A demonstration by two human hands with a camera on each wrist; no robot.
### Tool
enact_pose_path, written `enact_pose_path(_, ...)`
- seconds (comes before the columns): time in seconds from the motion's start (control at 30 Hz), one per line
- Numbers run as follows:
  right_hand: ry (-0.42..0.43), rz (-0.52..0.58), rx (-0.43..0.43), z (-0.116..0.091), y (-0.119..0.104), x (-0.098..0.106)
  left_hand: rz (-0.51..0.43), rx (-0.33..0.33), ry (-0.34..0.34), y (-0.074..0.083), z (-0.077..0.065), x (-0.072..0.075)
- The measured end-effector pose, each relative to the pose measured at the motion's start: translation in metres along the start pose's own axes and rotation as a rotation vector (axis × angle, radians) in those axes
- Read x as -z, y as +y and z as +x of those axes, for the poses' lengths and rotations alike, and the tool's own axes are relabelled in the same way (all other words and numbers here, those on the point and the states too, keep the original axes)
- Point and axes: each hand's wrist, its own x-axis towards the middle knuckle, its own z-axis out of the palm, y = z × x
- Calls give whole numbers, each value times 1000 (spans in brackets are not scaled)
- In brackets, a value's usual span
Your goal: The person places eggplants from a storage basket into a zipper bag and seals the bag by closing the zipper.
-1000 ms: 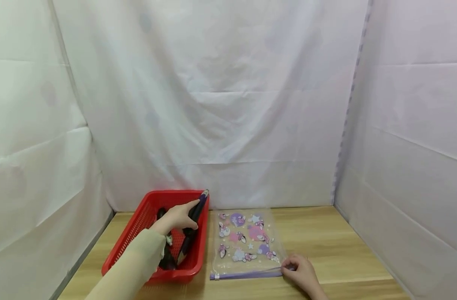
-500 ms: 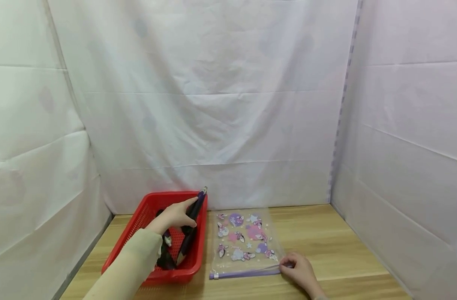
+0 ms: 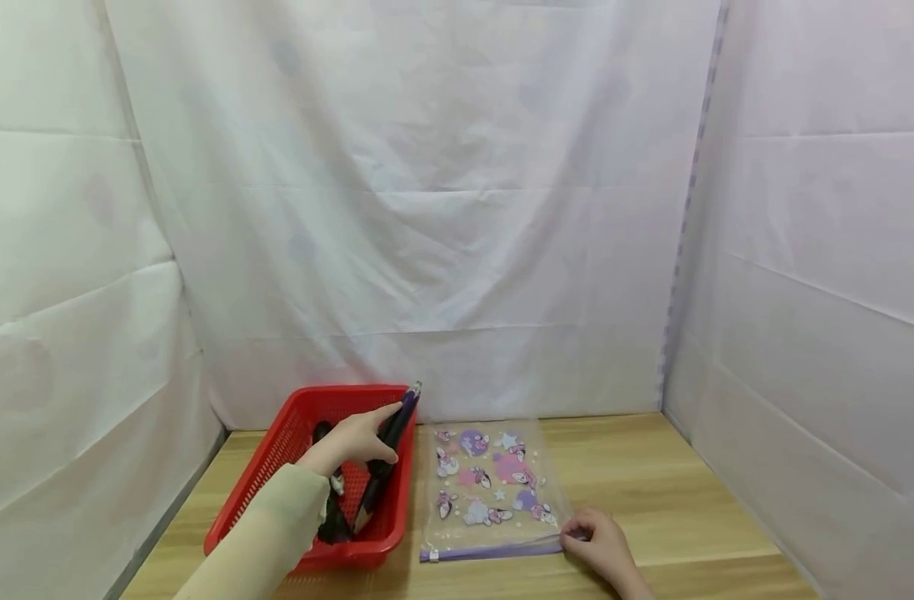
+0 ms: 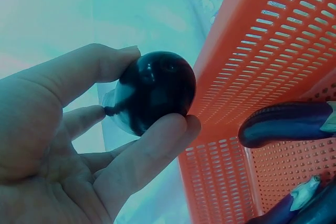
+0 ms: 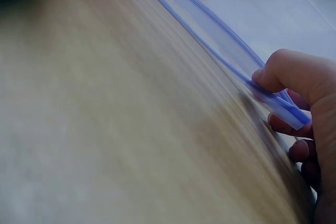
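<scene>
My left hand (image 3: 355, 439) grips a dark, glossy eggplant (image 3: 400, 423) over the right side of the red basket (image 3: 397, 533). In the left wrist view the eggplant (image 4: 157, 90) is seen end-on, with thumb and fingers curled round it. More eggplants (image 4: 289, 124) lie in the basket below. My right hand (image 3: 602, 546) pinches the right end of the purple zip edge of a clear printed zip bag (image 3: 486, 500), which lies flat on the table. In the right wrist view the two purple strips (image 5: 210, 40) stand slightly apart, so the bag's mouth is partly open.
A white slider (image 3: 434, 555) sits at the left end of the zip edge. The basket stands left of the bag on the wooden table (image 3: 651, 483). White cloth (image 3: 457, 250) hangs behind and on both sides.
Both hands keep their holds, on the eggplant and on the bag's corner. The view has shifted slightly; hardly anything else differs.
</scene>
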Motion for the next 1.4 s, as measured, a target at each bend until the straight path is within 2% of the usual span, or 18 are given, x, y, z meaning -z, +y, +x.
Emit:
enact_pose_path(0.23,-9,-3,-30,0,1,0,-7,-15,-7,0,4,-4)
enact_pose_path(0.6,-22,-7,-45,-6,5,-3,-28,-36,-31,5,-1,-16)
enact_pose_path(0.87,19,-23,12,-2,4,-3,-22,-57,-47,10,0,-21)
enact_pose_path(1.13,-29,-24,-18,4,0,-2,-31,-63,-51,13,-5,-20)
enact_pose_path(1.4,1,-17,-9,-1,-3,-1,-20,-86,-59,17,-2,-24)
